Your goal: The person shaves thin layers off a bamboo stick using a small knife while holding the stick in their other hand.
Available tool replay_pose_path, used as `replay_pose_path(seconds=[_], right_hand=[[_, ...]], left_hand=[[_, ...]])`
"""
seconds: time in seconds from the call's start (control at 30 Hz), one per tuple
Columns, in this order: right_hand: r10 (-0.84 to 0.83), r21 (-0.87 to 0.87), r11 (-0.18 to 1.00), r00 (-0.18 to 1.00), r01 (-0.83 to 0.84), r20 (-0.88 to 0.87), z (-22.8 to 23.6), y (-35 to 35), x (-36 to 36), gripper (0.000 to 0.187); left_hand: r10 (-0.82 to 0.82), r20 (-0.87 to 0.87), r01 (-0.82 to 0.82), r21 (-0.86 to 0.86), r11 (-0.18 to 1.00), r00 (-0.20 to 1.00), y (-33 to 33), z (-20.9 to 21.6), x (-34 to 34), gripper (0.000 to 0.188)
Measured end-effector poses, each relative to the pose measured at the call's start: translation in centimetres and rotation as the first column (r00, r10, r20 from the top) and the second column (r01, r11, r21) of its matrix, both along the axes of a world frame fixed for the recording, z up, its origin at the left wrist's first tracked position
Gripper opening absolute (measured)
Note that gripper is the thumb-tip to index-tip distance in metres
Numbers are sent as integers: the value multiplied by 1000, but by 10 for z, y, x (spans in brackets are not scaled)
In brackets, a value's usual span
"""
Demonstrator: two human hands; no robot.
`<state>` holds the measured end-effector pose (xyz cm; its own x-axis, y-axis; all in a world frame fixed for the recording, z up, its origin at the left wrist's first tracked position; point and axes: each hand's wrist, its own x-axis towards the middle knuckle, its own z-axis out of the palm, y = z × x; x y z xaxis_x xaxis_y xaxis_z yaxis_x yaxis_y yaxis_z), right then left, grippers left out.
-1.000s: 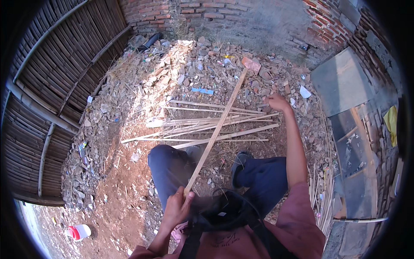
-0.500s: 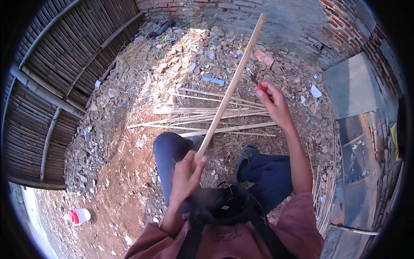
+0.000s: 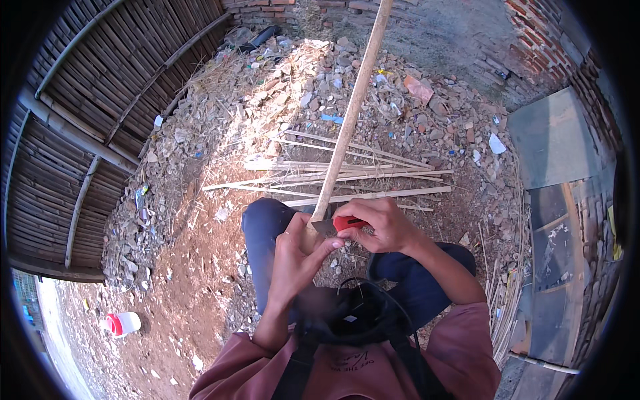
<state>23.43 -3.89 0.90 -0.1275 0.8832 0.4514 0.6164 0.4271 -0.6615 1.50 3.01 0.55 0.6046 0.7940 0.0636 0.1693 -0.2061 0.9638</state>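
Far to the left of the hands rose a wall (image 3: 57,207) of dark, narrow slats braced with round poles. Nearer, a white container (image 3: 131,323) with a red collar lay on the bare brown ground (image 3: 180,287), its contents hidden. The left hand (image 3: 292,259) was curled round the lower end of a long, pale stick (image 3: 353,110), which slanted up and away. Beyond the hands, thin, flat strips (image 3: 433,191) lay loosely crossed before a slope of rough rubble (image 3: 273,100). The right hand (image 3: 379,225) was closed on the red handle of a knife (image 3: 347,223), its broad grey blade at the stick beside the left thumb. Farther right, flat grey panels (image 3: 557,137) leaned by rough brickwork.
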Motion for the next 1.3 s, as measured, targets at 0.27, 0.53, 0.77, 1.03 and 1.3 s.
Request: replay_pose_path(seconds=[0.27,0.53,0.77,1.03,1.3], right_hand=[[24,33,999,1000,-24,5,-9,2,-3,28],[3,42,999,1000,-2,-29,-9,2,-4,31],[-67,80,994,998,68,-15,-9,3,-6,32],[-153,153,976,988,152,-4,-17,6,-10,31],[-212,167,965,976,201,52,-17,3,-17,33]], left_hand=[[-18,4,19,-111,994,1000,-1,1,-2,39],[-14,86,17,-36,999,996,-2,-5,3,39],[0,-4,0,-170,986,1000,-1,7,6,35],[14,54,-2,-210,978,998,3,3,11,36],[-7,208,58,-240,969,978,4,-4,13,34]])
